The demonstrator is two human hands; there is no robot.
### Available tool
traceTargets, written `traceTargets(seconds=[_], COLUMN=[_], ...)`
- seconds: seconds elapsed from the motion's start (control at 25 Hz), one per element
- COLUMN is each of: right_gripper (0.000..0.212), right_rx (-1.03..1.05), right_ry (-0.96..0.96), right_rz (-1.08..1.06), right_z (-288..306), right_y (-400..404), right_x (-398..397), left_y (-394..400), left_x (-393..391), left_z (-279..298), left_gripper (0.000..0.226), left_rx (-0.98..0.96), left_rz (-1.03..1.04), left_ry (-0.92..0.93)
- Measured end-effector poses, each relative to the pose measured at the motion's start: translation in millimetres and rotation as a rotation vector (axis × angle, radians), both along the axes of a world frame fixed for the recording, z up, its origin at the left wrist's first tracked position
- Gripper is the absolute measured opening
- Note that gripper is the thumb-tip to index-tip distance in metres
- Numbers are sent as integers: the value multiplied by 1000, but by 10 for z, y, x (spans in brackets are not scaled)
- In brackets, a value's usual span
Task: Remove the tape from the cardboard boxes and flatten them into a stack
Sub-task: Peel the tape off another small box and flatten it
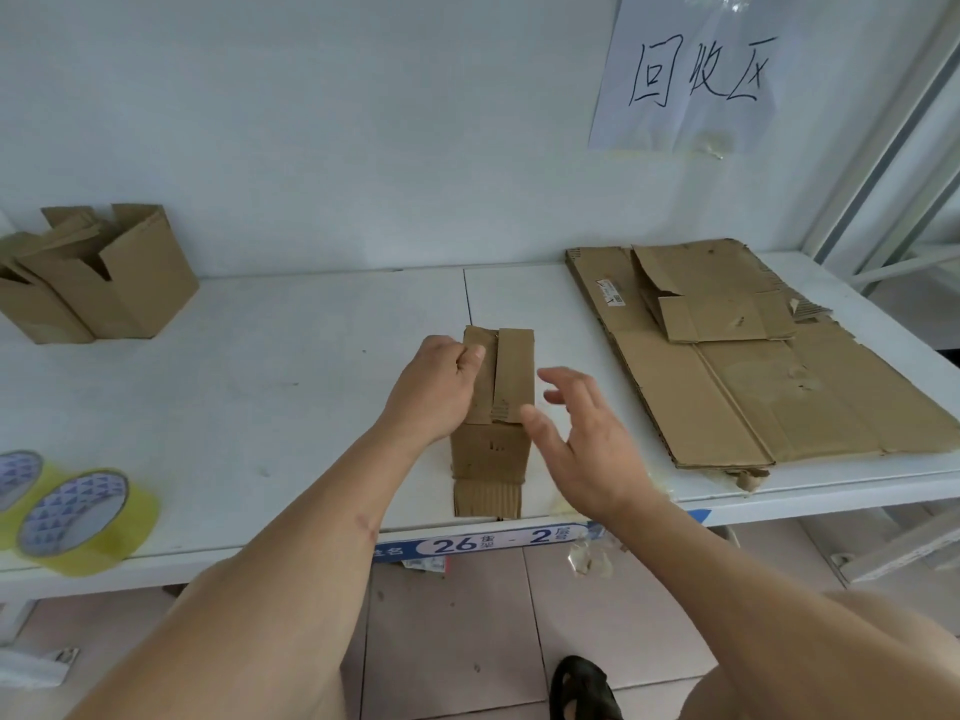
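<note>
A small brown cardboard box [493, 439] stands near the front edge of the white shelf [270, 366], its top flaps folded over and a bottom flap lying flat toward me. My left hand [434, 392] grips the left top flap, fingers curled over its edge. Just right of the box my right hand [582, 439] hovers with fingers spread, holding nothing. To the right lies a stack of flattened cardboard [753, 366], a smaller flattened box on top. Two upright boxes with raised flaps [98, 278] stand at the back left.
Two rolls of yellowish clear tape [78, 517] lie at the front left of the shelf. A handwritten paper sign [691, 70] hangs on the wall. Tape scraps [587, 558] and a black sandal [582, 688] lie on the tiled floor below.
</note>
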State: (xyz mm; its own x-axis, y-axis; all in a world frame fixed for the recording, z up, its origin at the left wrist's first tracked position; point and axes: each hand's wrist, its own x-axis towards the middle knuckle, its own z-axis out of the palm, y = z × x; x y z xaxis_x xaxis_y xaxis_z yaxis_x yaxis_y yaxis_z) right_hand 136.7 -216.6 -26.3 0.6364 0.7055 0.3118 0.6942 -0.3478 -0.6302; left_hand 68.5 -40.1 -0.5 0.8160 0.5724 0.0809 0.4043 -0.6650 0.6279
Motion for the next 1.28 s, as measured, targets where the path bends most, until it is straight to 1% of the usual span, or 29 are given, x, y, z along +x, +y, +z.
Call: traceTargets(seconds=[0.08,0.16,0.24,0.36,0.44,0.56,0.64,0.8,0.92,0.96,1.0,1.12,1.2,1.28], right_gripper=[76,80,78,75,68,54,49,56,54,53,54,68,85,94], right_rx=[-101,-160,-144,-147,-152,-130,-84,-32,-24,-15,-14,-112,-204,-217], right_ry=[60,110,136,114,100,154,199,269,291,300,300,282,273,259], right_rz=[31,0,-42,-100,-141,-161,-141,-72,-42,-28,-11,66,142,193], right_z=[50,48,61,80,83,89,98,122,171,186,198,198,209,223], right_y=[163,301,417,530,602,631,613,560,536,537,536,506,473,448], right_x=[-31,-57,-77,-81,-38,25,53,71,71,70,71,118,149,183], left_y=[72,154,237,328,388,428,432,462,459,445,429,402,445,493], left_x=[49,108,170,275,342,362,321,232,223,221,220,209,189,160], left_z=[-8,2,14,25,7,-16,-12,-34,-21,4,32,83,87,89], left_gripper=[45,48,47,57,63,59,53,46,45,46,47,52,57,61], left_rx=[-27,-57,-114,-257,-300,-301,-301,-400,-512,-502,-443,-178,-162,-227], left_rz=[-45,-90,-97,-89,-59,-6,19,58,115,113,93,20,20,40], left_ry=[-35,-73,-104,-66,-63,-125,-180,-278,-311,-287,-244,-123,-101,-101])
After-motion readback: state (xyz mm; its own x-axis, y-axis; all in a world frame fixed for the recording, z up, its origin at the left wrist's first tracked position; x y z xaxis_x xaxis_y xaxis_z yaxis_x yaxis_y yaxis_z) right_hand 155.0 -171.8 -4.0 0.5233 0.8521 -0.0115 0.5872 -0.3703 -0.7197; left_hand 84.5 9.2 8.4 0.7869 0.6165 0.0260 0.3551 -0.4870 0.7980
